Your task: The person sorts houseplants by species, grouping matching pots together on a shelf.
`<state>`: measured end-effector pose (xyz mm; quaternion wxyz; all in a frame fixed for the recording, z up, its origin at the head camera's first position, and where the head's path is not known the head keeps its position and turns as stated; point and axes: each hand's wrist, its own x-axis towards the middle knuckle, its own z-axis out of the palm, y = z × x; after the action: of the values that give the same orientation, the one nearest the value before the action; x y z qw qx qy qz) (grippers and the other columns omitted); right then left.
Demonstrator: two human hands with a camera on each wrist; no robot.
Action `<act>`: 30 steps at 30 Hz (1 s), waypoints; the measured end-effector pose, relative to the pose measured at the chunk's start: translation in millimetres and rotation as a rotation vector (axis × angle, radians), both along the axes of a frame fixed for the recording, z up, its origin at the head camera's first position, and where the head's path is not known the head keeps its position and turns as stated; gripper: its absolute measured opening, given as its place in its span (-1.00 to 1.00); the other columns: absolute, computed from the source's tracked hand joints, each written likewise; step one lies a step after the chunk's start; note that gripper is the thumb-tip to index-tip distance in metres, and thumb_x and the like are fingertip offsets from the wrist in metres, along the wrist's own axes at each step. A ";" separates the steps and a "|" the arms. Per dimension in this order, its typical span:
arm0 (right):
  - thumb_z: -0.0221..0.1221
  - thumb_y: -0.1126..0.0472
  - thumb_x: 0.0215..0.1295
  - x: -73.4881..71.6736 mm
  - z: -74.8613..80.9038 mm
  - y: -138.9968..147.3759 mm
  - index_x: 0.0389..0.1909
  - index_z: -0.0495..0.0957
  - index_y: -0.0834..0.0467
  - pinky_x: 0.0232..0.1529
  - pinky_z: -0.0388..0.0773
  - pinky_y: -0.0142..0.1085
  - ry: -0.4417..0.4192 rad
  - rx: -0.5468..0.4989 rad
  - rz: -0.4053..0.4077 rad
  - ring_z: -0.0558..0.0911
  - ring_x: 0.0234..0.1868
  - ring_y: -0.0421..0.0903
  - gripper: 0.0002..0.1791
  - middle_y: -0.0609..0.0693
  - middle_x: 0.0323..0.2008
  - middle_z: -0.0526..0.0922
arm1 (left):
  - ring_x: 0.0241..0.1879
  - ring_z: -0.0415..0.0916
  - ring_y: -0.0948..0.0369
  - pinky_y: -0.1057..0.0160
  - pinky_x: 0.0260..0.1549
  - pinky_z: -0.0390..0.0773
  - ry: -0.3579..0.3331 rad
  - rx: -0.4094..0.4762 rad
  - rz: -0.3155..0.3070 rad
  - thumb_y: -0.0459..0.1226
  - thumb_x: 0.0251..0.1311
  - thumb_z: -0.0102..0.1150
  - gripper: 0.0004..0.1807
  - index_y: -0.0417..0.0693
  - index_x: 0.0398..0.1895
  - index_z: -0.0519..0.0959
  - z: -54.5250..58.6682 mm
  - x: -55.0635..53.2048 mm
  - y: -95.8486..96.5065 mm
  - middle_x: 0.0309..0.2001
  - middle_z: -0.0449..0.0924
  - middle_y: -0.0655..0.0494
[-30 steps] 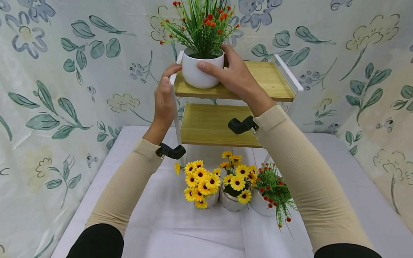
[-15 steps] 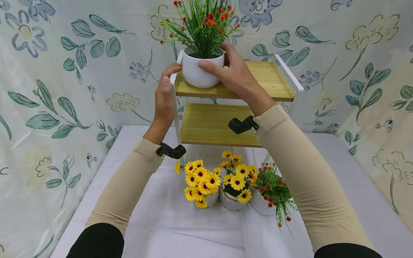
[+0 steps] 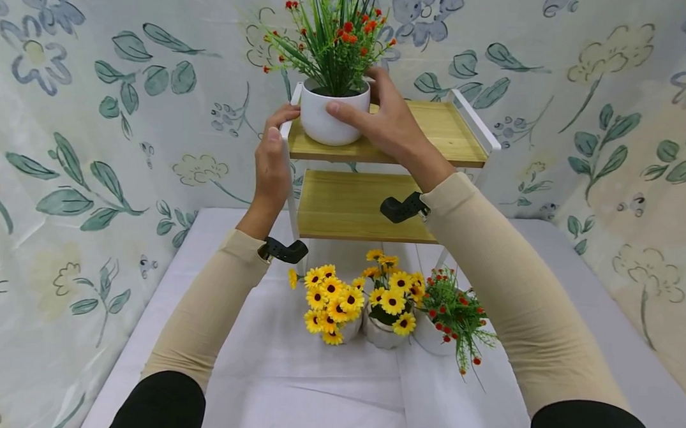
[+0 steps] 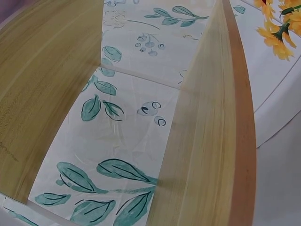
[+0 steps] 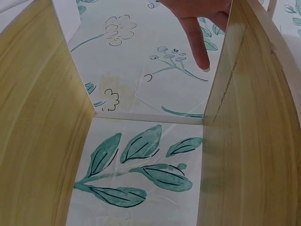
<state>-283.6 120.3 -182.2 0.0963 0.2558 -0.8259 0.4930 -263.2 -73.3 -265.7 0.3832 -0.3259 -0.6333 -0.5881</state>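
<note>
A white round pot (image 3: 331,119) with green grass-like leaves and small red flowers stands at the left end of the top wooden board of a two-tier shelf rack (image 3: 450,132). My right hand (image 3: 390,123) grips the pot from its right, thumb across the front and fingers behind. The left hand (image 3: 273,163) holds the rack's white left side frame, its fingertips close beside the pot. Under the board, the right wrist view catches the left hand (image 5: 200,23) with one finger stretched out. Neither the pot nor my right hand appears in the wrist views.
Below the lower board (image 3: 355,205), on the white-covered table (image 3: 312,398), stand two pots of yellow flowers (image 3: 333,303) (image 3: 393,302) and a white pot with red flowers (image 3: 450,314). A leaf-patterned cloth (image 3: 212,55) hangs behind the rack.
The whole head view has shifted slightly left. Both hands and the pot keep their places on the rack.
</note>
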 end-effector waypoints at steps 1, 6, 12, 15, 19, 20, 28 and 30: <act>0.27 -0.14 0.11 0.4 0.1 0.9 0.46 -0.01 -0.03 0.23 0.36 -0.28 0.000 -0.002 -0.003 0.38 0.25 -0.20 -0.04 -0.03 0.33 0.32 | 0.41 0.12 0.05 0.22 0.41 -0.04 -0.001 -0.002 -0.004 0.33 0.31 -0.44 -0.04 -0.50 0.10 0.32 -0.1 0.2 0.4 0.24 0.31 -0.37; 0.28 -0.14 0.07 4.5 1.0 8.0 0.49 -0.07 -0.06 0.32 0.26 -0.26 -0.002 0.003 -0.003 0.29 0.33 -0.23 0.03 -0.06 0.39 0.25 | 0.40 0.14 0.09 0.21 0.42 -0.03 0.013 0.005 -0.010 0.30 0.33 -0.43 -0.07 -0.51 0.09 0.32 -1.4 -0.7 2.0 0.22 0.33 -0.37; 0.31 -0.12 0.08 13.0 1.7 21.8 0.51 -0.10 -0.09 0.33 0.27 -0.21 0.002 0.037 -0.027 0.25 0.37 -0.23 0.06 -0.05 0.40 0.22 | 0.39 0.15 -0.03 0.20 0.41 -0.02 0.033 0.013 -0.010 0.27 0.34 -0.42 -0.09 -0.51 0.08 0.32 -1.1 -2.5 2.9 0.21 0.34 -0.38; 0.31 -0.12 0.10 17.4 1.0 27.8 0.50 -0.09 -0.11 0.34 0.25 -0.17 0.016 0.054 -0.041 0.23 0.38 -0.22 0.04 -0.05 0.40 0.22 | 0.38 0.14 -0.08 0.19 0.42 -0.02 0.040 0.018 -0.010 0.27 0.35 -0.42 -0.09 -0.53 0.07 0.32 -0.8 -2.6 2.9 0.20 0.34 -0.40; 0.31 -0.13 0.10 22.5 -0.7 34.2 0.50 -0.09 -0.15 0.35 0.24 -0.18 0.025 0.075 -0.061 0.23 0.38 -0.24 0.03 -0.06 0.41 0.22 | 0.38 0.15 -0.05 0.20 0.41 -0.01 0.034 0.020 -0.004 0.29 0.34 -0.42 -0.07 -0.53 0.07 0.32 -1.0 -2.6 2.6 0.20 0.34 -0.39; 0.31 -0.13 0.10 23.5 -1.2 35.8 0.50 -0.08 -0.15 0.34 0.24 -0.18 0.025 0.075 -0.063 0.23 0.38 -0.24 0.03 -0.07 0.41 0.22 | 0.38 0.15 -0.04 0.20 0.42 -0.02 0.033 0.020 -0.004 0.29 0.34 -0.42 -0.07 -0.53 0.07 0.32 -1.1 -2.8 2.5 0.21 0.34 -0.39; 0.31 -0.08 0.12 29.7 -3.4 48.9 0.50 -0.09 -0.13 0.35 0.23 -0.19 0.026 0.071 -0.063 0.21 0.40 -0.22 0.02 -0.07 0.42 0.19 | 0.38 0.15 -0.04 0.20 0.42 -0.02 0.030 0.019 -0.002 0.31 0.33 -0.42 -0.05 -0.52 0.08 0.33 -2.2 -3.6 2.2 0.20 0.35 -0.39; 0.31 -0.07 0.12 31.7 -3.8 52.0 0.50 -0.09 -0.13 0.35 0.23 -0.18 0.037 0.075 -0.063 0.21 0.40 -0.21 0.02 -0.07 0.42 0.19 | 0.38 0.15 -0.05 0.19 0.41 -0.01 0.032 0.021 -0.003 0.30 0.33 -0.42 -0.06 -0.53 0.07 0.33 -2.3 -3.6 1.8 0.20 0.34 -0.39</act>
<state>-251.8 172.3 -186.0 0.1172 0.2422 -0.8496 0.4537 -266.8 -71.5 -268.1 0.3956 -0.3321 -0.6205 -0.5900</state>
